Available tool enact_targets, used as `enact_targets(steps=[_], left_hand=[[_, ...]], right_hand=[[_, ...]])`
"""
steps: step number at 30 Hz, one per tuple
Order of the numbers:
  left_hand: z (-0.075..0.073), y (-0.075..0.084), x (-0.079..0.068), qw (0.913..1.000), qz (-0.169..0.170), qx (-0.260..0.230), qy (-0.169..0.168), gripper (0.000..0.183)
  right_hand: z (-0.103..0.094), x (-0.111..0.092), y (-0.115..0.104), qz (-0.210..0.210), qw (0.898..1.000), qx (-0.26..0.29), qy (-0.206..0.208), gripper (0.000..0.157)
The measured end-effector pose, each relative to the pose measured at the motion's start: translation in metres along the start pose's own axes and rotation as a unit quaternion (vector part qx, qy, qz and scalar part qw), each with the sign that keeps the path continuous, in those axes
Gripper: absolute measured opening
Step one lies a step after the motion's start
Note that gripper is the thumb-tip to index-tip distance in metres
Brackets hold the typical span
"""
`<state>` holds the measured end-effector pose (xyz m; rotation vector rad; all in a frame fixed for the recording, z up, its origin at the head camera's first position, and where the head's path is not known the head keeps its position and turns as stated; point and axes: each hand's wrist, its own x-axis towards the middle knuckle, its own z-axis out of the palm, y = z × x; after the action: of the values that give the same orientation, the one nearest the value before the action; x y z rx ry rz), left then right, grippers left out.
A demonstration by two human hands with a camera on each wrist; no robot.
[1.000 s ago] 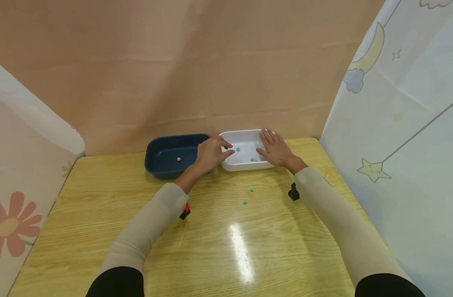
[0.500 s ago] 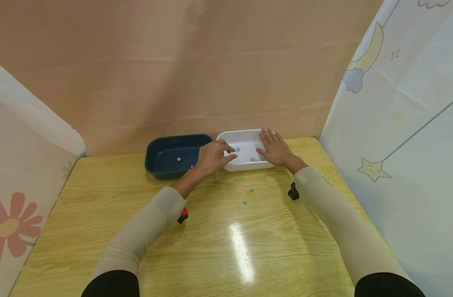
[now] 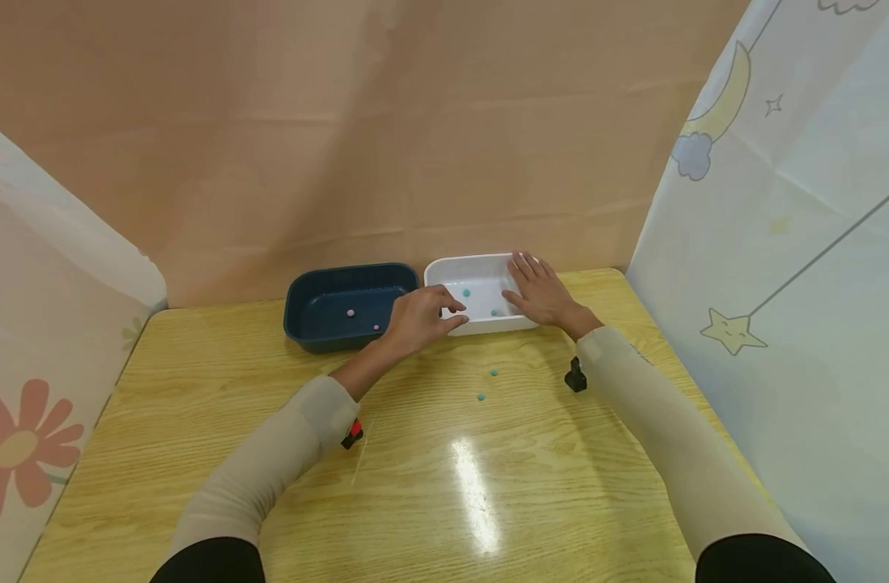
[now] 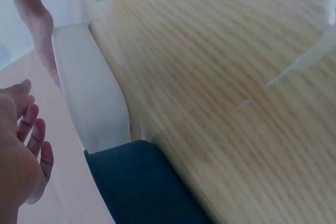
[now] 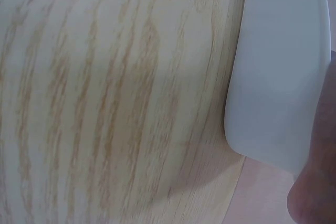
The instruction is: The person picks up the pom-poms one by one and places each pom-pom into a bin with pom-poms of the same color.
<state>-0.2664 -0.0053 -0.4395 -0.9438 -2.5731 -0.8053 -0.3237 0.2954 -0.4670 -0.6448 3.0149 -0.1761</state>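
My left hand [image 3: 418, 317] hovers over the near left corner of a white tray [image 3: 488, 325], thumb and index finger apart with nothing between them. In the left wrist view the fingers [image 4: 37, 137] curve loosely, above the tray walls. Spread across the white tray's right end is my right hand [image 3: 538, 295], its fingers straight. Two small teal balls [image 3: 467, 293] lie inside this tray. Left of it, a dark blue tray [image 3: 296, 320] contains two small pink balls [image 3: 350, 313]. The right wrist view catches only part of the right hand [image 5: 317, 182] beside the white wall.
Two more teal balls [image 3: 481, 397] lie on the wooden table [image 3: 415, 470] in front of the white tray. A brown backdrop [image 3: 444, 138] rises behind both trays. Printed white sheets [image 3: 801, 283] stand along the table's sides.
My left hand has drifted slightly right and toward me, uncovering a second pink ball in the dark blue tray and the white tray's left end. The right hand stays put.
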Motion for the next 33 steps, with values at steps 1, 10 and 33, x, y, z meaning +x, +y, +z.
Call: enact_targets(steps=[1, 10, 33], left_hand=[[0.0, 0.001, -0.001, 1.0, 0.003, 0.0, -0.002, 0.019], [0.008, 0.005, -0.01, 0.9995, 0.027, -0.002, -0.017, 0.017], [0.033, 0.011, -0.041, 0.9879, 0.101, -0.007, -0.118, 0.022]], right_hand=[[0.0, 0.0, 0.0, 0.0, 1.0, -0.001, 0.0, 0.079], [-0.002, -0.001, -0.001, 0.0, 1.0, -0.001, -0.002, 0.078], [-0.002, -0.001, 0.0, 0.004, 1.0, 0.002, -0.001, 0.078]])
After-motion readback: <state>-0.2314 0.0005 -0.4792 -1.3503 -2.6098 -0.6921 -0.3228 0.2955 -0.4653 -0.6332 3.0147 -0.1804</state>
